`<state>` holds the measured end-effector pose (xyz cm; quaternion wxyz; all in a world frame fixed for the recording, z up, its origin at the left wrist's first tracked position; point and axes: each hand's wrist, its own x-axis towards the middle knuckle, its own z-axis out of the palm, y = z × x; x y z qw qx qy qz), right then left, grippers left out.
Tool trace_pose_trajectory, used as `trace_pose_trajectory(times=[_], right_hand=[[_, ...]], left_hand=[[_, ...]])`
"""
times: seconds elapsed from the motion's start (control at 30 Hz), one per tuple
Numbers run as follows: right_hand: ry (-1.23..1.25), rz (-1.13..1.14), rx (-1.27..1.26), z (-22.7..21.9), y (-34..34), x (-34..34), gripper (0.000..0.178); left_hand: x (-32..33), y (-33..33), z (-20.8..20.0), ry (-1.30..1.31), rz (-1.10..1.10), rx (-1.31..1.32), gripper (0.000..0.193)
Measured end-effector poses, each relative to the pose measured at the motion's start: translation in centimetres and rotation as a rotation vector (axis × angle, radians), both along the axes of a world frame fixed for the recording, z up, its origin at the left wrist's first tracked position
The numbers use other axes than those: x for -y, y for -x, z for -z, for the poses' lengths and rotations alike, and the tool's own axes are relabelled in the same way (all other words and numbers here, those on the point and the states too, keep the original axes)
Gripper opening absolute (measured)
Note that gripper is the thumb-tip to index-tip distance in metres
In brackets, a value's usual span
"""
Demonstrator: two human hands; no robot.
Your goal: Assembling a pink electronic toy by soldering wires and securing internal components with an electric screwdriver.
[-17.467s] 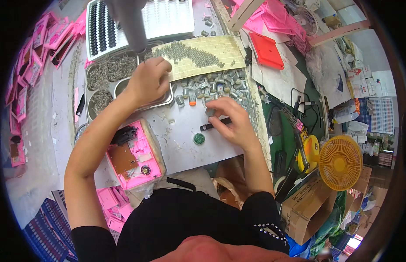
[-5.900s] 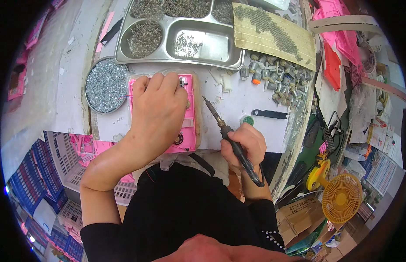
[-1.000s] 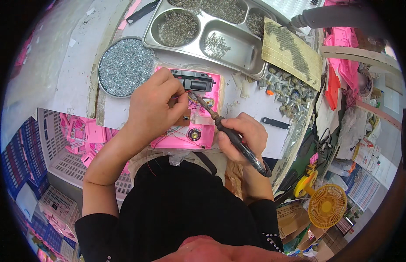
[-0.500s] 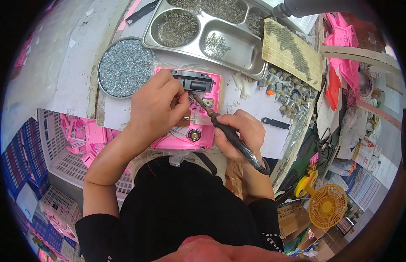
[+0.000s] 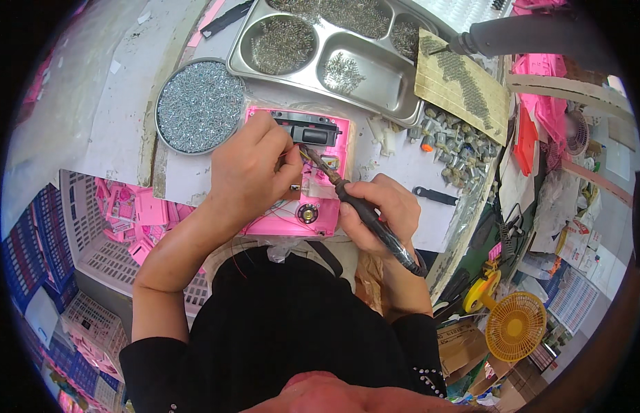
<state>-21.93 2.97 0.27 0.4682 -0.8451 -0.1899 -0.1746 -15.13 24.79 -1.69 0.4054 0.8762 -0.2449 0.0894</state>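
A pink plastic housing [image 5: 324, 224] lies on the bench in front of me, with a black switch-like module [image 5: 309, 134] along its far side. In its near right corner sits a small round speaker-like part [image 5: 307, 214], and thin wires run across the inside. My right hand [image 5: 382, 213] grips the black handle of a soldering iron [image 5: 368, 215]. The iron's tip reaches the wires beside the module, close to my left fingertips. My left hand [image 5: 249, 162] is closed over the housing's left part, pinching a thin wire; the fingers partly hide it.
Left of the housing stands a round tray of screws [image 5: 200, 107]. A metal compartment tray [image 5: 395, 86] with small springs, a board [image 5: 430, 82] and several small motors [image 5: 457, 155] lie beyond. An electric screwdriver [image 5: 519, 34] hangs at upper right. A basket [image 5: 92, 227] holds pink parts.
The hanging screwdriver has swung toward me, over the board. Both hands and the soldering iron have hardly moved; the view has shifted slightly.
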Motion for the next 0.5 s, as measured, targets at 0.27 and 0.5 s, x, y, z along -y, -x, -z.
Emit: trace_pose_trajectory(times=[0.27, 0.5], right_hand=[[0.008, -0.015, 0.001, -0.2, 0.6, 0.6, 0.028], [0.008, 0.030, 0.012, -0.7, 1.3, 1.0, 0.028]], left_hand=[[0.0, 0.1, 0.0, -0.015, -0.012, 0.003, 0.014], [0.1, 0.2, 0.0, -0.007, -0.025, -0.022, 0.014]])
